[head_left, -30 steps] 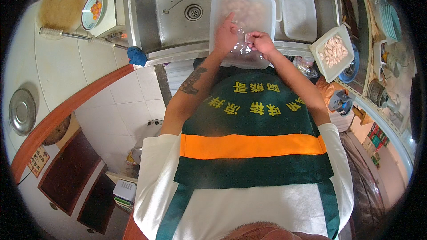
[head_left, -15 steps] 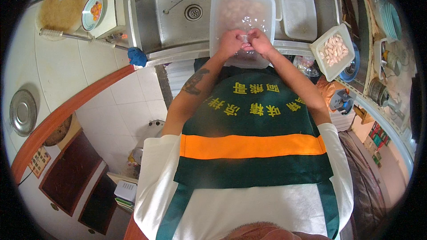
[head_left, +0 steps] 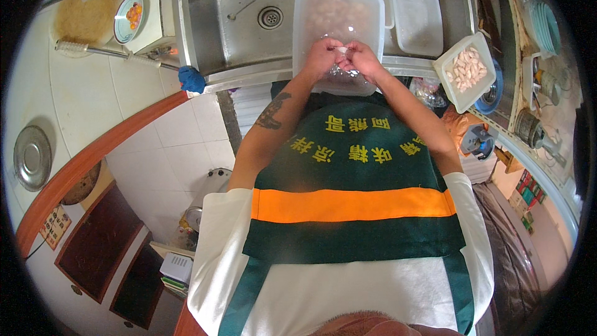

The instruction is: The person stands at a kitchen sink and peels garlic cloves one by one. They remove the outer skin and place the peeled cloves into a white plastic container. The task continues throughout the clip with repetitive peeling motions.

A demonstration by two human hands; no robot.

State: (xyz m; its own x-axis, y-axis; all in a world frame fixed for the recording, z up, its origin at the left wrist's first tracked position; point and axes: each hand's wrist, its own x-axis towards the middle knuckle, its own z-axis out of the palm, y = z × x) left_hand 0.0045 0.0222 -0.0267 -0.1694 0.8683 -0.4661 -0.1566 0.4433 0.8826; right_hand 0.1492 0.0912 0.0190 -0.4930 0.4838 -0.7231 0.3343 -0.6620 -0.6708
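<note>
A white plastic tub (head_left: 300,25) stands across the sink's front edge, with water and several pale pinkish pieces (head_left: 336,15) in it. Over its near half my left hand (head_left: 319,57) and my right hand (head_left: 364,61) meet, fingertips pinched together. Between them they grip a small whitish piece (head_left: 341,50); its kind is too small to make out. Light glints on the water just below my fingers. To the right, a square white container (head_left: 463,102) holds a heap of similar pale, elongated pieces (head_left: 467,70).
The steel sink (head_left: 249,50) has two basins; two more white tubs (head_left: 418,0) sit in the right one. A bowl of orange pieces (head_left: 132,18) stands at the far left, near a blue cloth (head_left: 191,79). Teal plates (head_left: 547,28) are on the right shelf.
My hands stay together over the tub; their fingers have shifted slightly around the whitish piece. The water's glints have changed. The containers have not moved.
</note>
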